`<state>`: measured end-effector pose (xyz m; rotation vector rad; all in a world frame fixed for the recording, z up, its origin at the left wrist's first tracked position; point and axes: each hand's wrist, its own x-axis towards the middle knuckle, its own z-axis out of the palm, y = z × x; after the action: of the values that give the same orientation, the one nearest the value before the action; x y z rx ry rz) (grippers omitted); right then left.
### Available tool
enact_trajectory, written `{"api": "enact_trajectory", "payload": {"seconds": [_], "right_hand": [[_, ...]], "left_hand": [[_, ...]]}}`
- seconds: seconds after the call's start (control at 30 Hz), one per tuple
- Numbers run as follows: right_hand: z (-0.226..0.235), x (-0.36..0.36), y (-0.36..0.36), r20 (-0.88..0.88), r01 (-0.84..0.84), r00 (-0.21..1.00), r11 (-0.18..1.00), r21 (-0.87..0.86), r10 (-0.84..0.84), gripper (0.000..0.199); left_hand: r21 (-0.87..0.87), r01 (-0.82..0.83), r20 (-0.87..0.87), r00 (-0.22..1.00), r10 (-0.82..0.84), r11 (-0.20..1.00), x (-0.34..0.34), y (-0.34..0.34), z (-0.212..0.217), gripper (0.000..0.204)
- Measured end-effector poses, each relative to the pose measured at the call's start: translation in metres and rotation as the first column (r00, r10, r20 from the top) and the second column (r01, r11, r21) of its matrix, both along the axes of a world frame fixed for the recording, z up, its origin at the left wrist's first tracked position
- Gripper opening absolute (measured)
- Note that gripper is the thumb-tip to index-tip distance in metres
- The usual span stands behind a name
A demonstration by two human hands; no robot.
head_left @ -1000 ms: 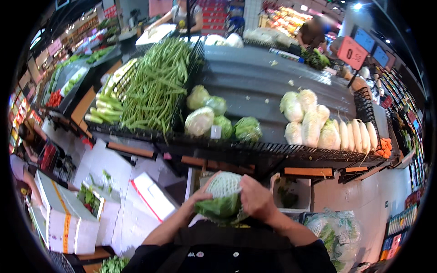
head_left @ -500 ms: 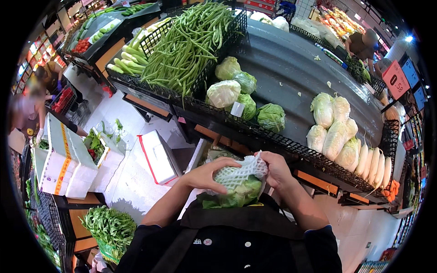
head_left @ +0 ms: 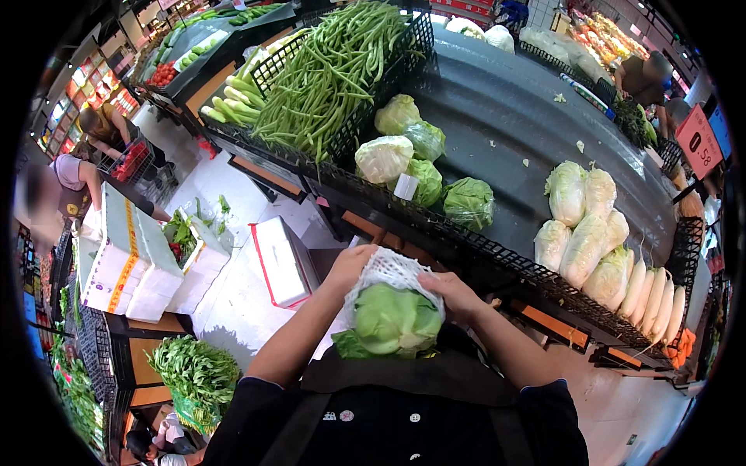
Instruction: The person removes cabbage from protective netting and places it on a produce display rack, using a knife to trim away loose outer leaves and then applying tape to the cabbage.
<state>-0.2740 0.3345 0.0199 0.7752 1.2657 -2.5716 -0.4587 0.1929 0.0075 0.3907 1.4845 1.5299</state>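
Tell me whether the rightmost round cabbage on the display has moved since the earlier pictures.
No. The rightmost round cabbage still sits at the same place beside the black mesh front edge; the camera's view has shifted instead.

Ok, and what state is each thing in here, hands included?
Round light-green cabbage: partly covered, near side bare
White foam-mesh net: stretched over the cabbage's far side
Left hand: gripping the net's left side
Right hand: gripping its right side
Black plastic crate: heaped with long green beans
White foam box of leafy greens: open
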Motion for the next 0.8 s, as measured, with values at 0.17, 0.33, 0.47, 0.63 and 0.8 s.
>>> {"api": "enact_trajectory", "payload": {"seconds": [0.17,0.33,0.47,0.63,0.8], "right_hand": [[-0.027,-0.009,-0.005,0.078,0.164,0.982,0.984,0.069,-0.169,0.04],[-0.019,-0.024,-0.007,-0.038,0.101,0.995,0.978,0.184,-0.096,0.041],[0.003,-0.038,0.0,-0.005,0.043,0.999,0.984,0.173,-0.043,0.037],[0.001,-0.073,0.022,0.026,0.43,0.902,0.903,0.008,-0.43,0.036],[-0.017,-0.097,0.057,-0.127,0.516,0.851,0.857,0.011,-0.51,0.033]], "left_hand": [[-0.335,-0.233,-0.692,0.719,-0.07,0.913,-0.014,-0.027,0.02,0.021],[-0.003,0.395,0.047,0.918,-0.394,0.919,-0.014,-0.071,0.008,0.066],[0.018,0.155,0.586,0.799,-0.136,0.988,-0.013,-0.058,-0.044,0.077],[0.409,-0.187,0.832,0.48,-0.28,0.893,0.018,-0.076,-0.05,0.046],[0.416,-0.189,0.735,0.646,-0.207,0.889,0.013,-0.119,-0.032,0.049]]}}
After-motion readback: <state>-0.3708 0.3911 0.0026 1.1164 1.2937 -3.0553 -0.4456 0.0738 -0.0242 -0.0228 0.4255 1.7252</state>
